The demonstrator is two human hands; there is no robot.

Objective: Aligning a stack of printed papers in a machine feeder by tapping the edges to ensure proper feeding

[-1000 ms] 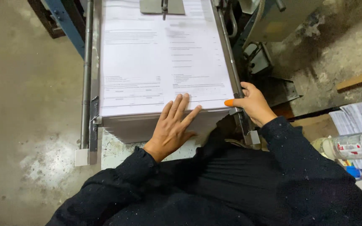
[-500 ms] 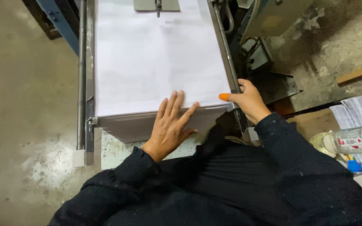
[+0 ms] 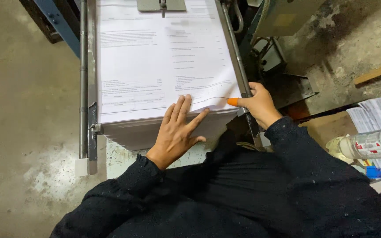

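Note:
A thick stack of white printed sheets (image 3: pixel 155 66) lies on a machine's delivery tray between two metal side rails (image 3: pixel 84 88). My left hand (image 3: pixel 177 132) rests flat on the stack's near edge, fingers spread and pointing away from me. My right hand (image 3: pixel 256 105) is at the stack's near right corner by the right rail, with an orange rubber fingertip cover (image 3: pixel 233 102) on the forefinger touching the top sheet's edge, which is slightly lifted there. Black sleeves cover both arms.
A metal clamp (image 3: pixel 161 5) sits at the stack's far end. Machine parts and cables (image 3: pixel 265 53) crowd the right side. A clear plastic bottle (image 3: pixel 367 144) lies on loose printed papers (image 3: pixel 378 114) at right, beside a wooden strip (image 3: pixel 378 72). Concrete floor (image 3: pixel 23 110) spreads left.
A printed sheet now lies on top where a blank sheet showed half a second ago. Both hands have stayed at the near edge, barely shifting.

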